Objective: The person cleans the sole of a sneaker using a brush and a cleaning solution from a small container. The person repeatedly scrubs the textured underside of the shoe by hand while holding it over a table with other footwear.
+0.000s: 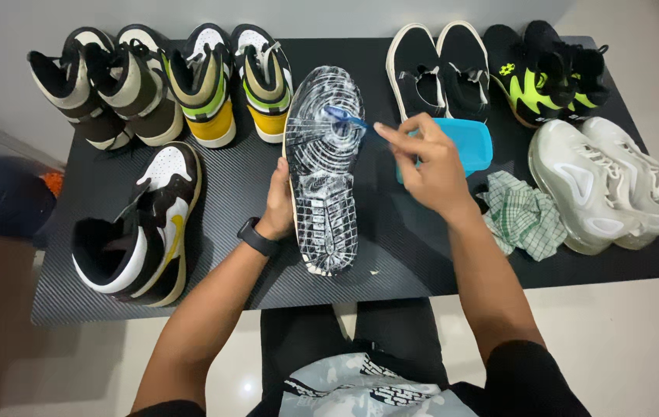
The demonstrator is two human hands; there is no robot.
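Note:
My left hand (278,202) grips the side of a sneaker (323,166) held sole-up over the middle of the black table (414,247). Its dark sole is covered in white foam. My right hand (426,162) holds a small blue brush (347,120) whose head rests on the toe end of the sole. A watch sits on my left wrist. Just behind my right hand stands a blue plastic tub (470,143), partly hidden by the hand.
A matching brown-and-white high-top (140,228) lies at the left front. Several more pairs line the back edge, with black slip-ons (439,66) and black-and-neon shoes (546,69). White sneakers (608,185) and a green checked cloth (525,216) lie at the right.

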